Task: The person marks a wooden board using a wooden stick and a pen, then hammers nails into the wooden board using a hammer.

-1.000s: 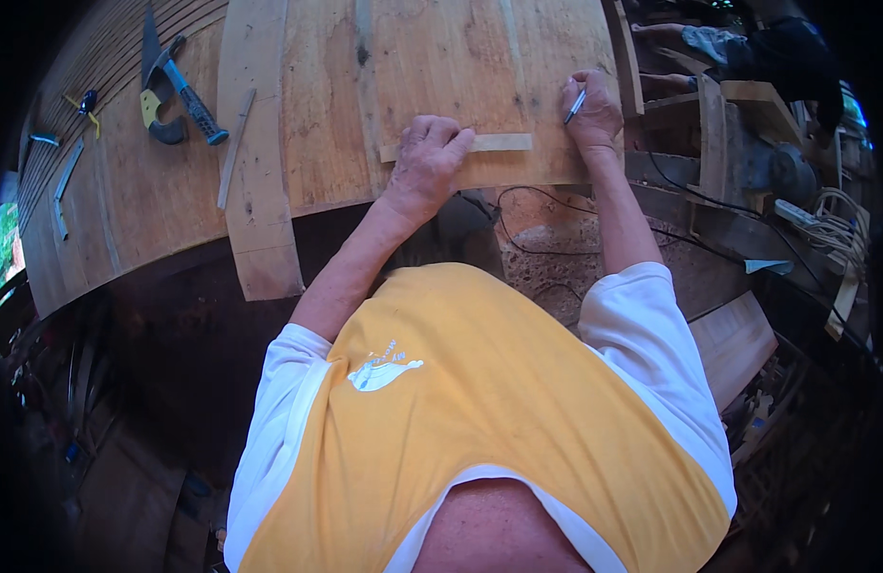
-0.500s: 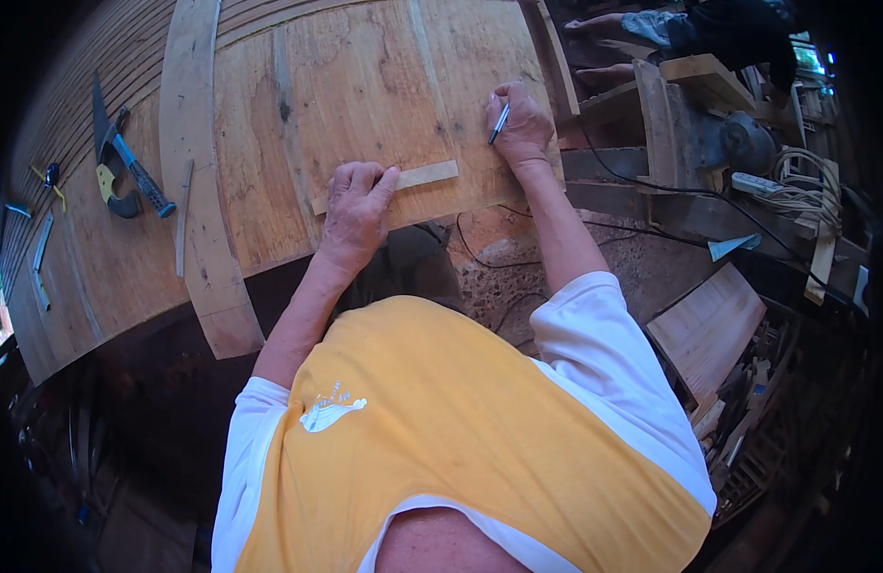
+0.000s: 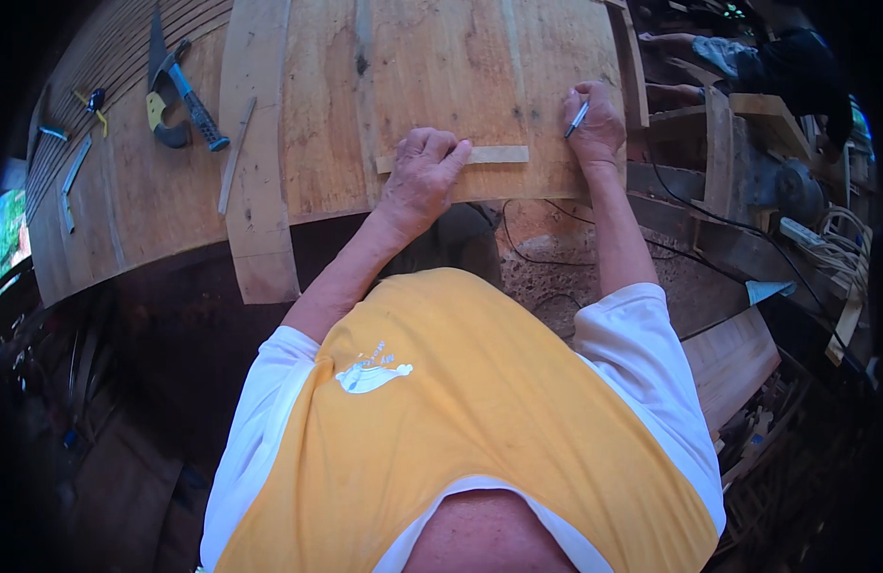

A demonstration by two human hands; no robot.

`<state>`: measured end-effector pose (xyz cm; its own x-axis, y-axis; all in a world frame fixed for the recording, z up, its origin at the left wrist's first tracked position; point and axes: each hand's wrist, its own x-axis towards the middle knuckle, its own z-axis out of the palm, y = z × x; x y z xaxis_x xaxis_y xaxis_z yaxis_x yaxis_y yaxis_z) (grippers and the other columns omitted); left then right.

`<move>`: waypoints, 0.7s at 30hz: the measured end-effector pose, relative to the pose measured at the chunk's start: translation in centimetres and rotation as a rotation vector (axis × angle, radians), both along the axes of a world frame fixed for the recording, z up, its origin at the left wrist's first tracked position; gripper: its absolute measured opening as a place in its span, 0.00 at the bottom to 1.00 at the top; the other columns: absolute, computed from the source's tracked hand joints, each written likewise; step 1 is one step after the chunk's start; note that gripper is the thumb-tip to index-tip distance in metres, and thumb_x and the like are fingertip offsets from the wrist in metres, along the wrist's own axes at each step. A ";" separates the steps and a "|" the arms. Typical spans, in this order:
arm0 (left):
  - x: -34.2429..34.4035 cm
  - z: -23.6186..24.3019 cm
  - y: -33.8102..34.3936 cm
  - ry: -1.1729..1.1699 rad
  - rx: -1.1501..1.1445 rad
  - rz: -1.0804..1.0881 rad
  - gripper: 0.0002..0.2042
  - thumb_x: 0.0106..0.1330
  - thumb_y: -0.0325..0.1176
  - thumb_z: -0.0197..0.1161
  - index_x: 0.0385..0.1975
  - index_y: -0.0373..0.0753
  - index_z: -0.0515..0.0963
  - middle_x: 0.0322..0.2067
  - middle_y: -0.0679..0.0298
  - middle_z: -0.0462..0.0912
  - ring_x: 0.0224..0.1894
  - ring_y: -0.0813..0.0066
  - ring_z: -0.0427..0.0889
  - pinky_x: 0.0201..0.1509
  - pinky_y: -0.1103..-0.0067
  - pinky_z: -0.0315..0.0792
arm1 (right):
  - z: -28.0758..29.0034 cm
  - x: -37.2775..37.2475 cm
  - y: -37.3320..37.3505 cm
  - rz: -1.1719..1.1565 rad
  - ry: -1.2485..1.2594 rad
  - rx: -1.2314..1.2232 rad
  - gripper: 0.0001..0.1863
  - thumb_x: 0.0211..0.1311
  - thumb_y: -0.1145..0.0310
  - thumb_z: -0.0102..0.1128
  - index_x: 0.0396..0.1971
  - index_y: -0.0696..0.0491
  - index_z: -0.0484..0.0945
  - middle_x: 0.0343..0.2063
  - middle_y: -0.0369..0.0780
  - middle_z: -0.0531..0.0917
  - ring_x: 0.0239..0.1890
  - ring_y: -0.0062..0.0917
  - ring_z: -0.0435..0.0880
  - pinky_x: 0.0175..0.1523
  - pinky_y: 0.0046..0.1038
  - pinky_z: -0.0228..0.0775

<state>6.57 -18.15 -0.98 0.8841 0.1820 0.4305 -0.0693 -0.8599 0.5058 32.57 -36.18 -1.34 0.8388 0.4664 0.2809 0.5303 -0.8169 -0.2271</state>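
The bench (image 3: pixel 441 76) spreads beneath and beyond both hands. Left of the left hand (image 3: pixel 422 172) I see a board (image 3: pixel 269 220), its near end jutting past the bench edge. Farther left lie a saw (image 3: pixel 155 103) and, nearer that hand, a hammer (image 3: pixel 199 113). The strip (image 3: pixel 499 155) lies right under the left hand, gripped by curled fingers and thumb, with one end out to its right. A stick (image 3: pixel 237 156) rests on the board, between hammer and left hand. The right hand (image 3: pixel 596 124), apart from the strip, pinches a pen (image 3: pixel 577 119).
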 end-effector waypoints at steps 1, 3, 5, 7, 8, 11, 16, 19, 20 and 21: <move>0.0 -0.1 0.0 0.015 0.009 0.022 0.21 0.54 0.21 0.65 0.51 0.36 0.82 0.44 0.59 0.77 0.50 0.57 0.74 0.55 0.64 0.70 | 0.0 0.1 -0.1 0.001 0.004 -0.008 0.09 0.66 0.56 0.63 0.42 0.41 0.78 0.29 0.41 0.87 0.33 0.42 0.88 0.37 0.45 0.77; -0.2 -0.3 0.0 -0.005 -0.024 -0.014 0.21 0.54 0.22 0.65 0.51 0.36 0.81 0.44 0.60 0.76 0.51 0.57 0.74 0.56 0.64 0.71 | 0.0 0.2 -0.1 0.026 0.019 -0.014 0.09 0.66 0.56 0.63 0.43 0.41 0.78 0.30 0.41 0.87 0.33 0.42 0.88 0.37 0.45 0.77; -0.3 -0.3 -0.1 -0.010 -0.018 -0.002 0.21 0.54 0.22 0.65 0.51 0.36 0.81 0.45 0.61 0.76 0.51 0.58 0.74 0.56 0.64 0.71 | 0.0 0.3 -0.3 0.037 -0.001 -0.017 0.10 0.67 0.56 0.62 0.43 0.42 0.78 0.30 0.42 0.87 0.34 0.42 0.88 0.37 0.45 0.77; -0.3 -0.2 -0.1 -0.024 0.014 -0.002 0.21 0.55 0.25 0.65 0.52 0.36 0.81 0.46 0.62 0.76 0.52 0.59 0.74 0.56 0.65 0.70 | -0.2 0.4 -0.3 0.044 0.004 -0.022 0.10 0.68 0.56 0.61 0.43 0.42 0.78 0.31 0.42 0.87 0.34 0.43 0.88 0.38 0.45 0.77; -0.4 -0.3 -0.2 -0.020 0.010 0.014 0.21 0.55 0.25 0.65 0.52 0.36 0.81 0.46 0.62 0.76 0.52 0.59 0.74 0.56 0.65 0.70 | -0.3 0.5 -0.3 0.036 0.003 -0.025 0.10 0.68 0.55 0.61 0.43 0.42 0.78 0.31 0.43 0.87 0.34 0.43 0.88 0.38 0.45 0.77; -0.4 -0.4 -0.3 -0.029 0.032 0.045 0.19 0.57 0.28 0.64 0.51 0.36 0.81 0.45 0.63 0.76 0.53 0.61 0.74 0.57 0.67 0.70 | -0.1 0.2 -0.1 0.029 0.007 -0.041 0.10 0.68 0.55 0.60 0.43 0.42 0.79 0.32 0.43 0.88 0.35 0.44 0.88 0.40 0.45 0.78; -0.5 -0.2 -0.5 -0.010 0.117 -0.028 0.17 0.59 0.31 0.62 0.49 0.38 0.82 0.44 0.65 0.77 0.53 0.65 0.74 0.58 0.68 0.70 | 0.2 0.1 0.0 -0.011 0.023 -0.083 0.11 0.70 0.54 0.58 0.44 0.43 0.79 0.35 0.43 0.88 0.36 0.45 0.88 0.42 0.45 0.78; -0.6 -0.5 -0.4 -0.030 0.087 -0.022 0.17 0.59 0.31 0.62 0.49 0.37 0.82 0.44 0.65 0.77 0.52 0.65 0.74 0.58 0.68 0.70 | -0.1 0.0 0.1 0.005 -0.007 -0.089 0.11 0.70 0.55 0.58 0.44 0.44 0.79 0.35 0.44 0.87 0.36 0.45 0.88 0.41 0.44 0.78; -0.6 -0.5 -0.3 -0.032 0.083 -0.022 0.17 0.59 0.31 0.62 0.49 0.37 0.82 0.44 0.65 0.77 0.52 0.65 0.74 0.58 0.68 0.70 | 0.0 0.1 0.0 0.006 -0.009 -0.093 0.11 0.70 0.55 0.58 0.44 0.44 0.79 0.35 0.44 0.87 0.36 0.45 0.88 0.41 0.44 0.78; -0.6 -0.5 -0.2 -0.031 0.078 -0.012 0.17 0.59 0.31 0.62 0.49 0.37 0.82 0.44 0.65 0.77 0.52 0.65 0.74 0.58 0.68 0.69 | 0.0 0.1 0.0 0.013 -0.007 -0.083 0.11 0.70 0.56 0.59 0.44 0.44 0.79 0.36 0.44 0.87 0.36 0.45 0.88 0.41 0.44 0.78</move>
